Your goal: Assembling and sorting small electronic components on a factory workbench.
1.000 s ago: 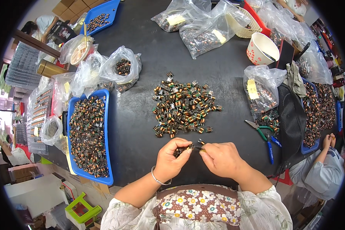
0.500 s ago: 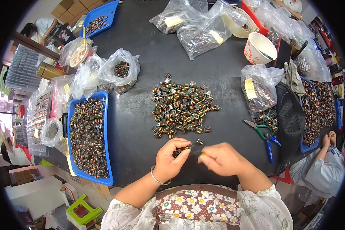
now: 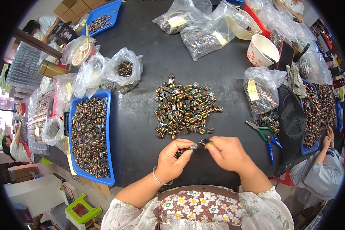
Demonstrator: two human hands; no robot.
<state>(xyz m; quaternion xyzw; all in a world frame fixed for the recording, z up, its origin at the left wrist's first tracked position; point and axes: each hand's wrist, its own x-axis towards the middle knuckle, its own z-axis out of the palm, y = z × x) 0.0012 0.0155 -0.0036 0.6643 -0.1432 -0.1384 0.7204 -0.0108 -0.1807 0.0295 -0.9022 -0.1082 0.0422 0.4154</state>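
My left hand (image 3: 175,158) is closed around several small wire-wound coils (image 3: 179,153). One with shiny metallic ends (image 3: 193,147) pokes out between the thumb and forefinger. Close by on the right, my right hand (image 3: 228,153) pinches a small dark piece with a yellow part (image 3: 206,142); the fingers hide most of it, so its kind is unclear. The two hands are a small gap apart. Just beyond them, a loose heap of copper, black and green coils (image 3: 188,109) lies on the black table (image 3: 142,126).
To the left stands a blue tray (image 3: 112,153) full of coils, with an open plastic bag (image 3: 136,73) of coils behind it. Green-handled pliers (image 3: 261,134), a blue-handled tool (image 3: 271,153) and a black mesh bag (image 3: 291,111) lie right. Other people (image 3: 320,168) sit around the table.
My right hand has moved slightly up and right, and its pinched piece now points toward the left hand. A shiny-ended coil now shows at the left fingertips. The loose coil near the hands no longer shows.
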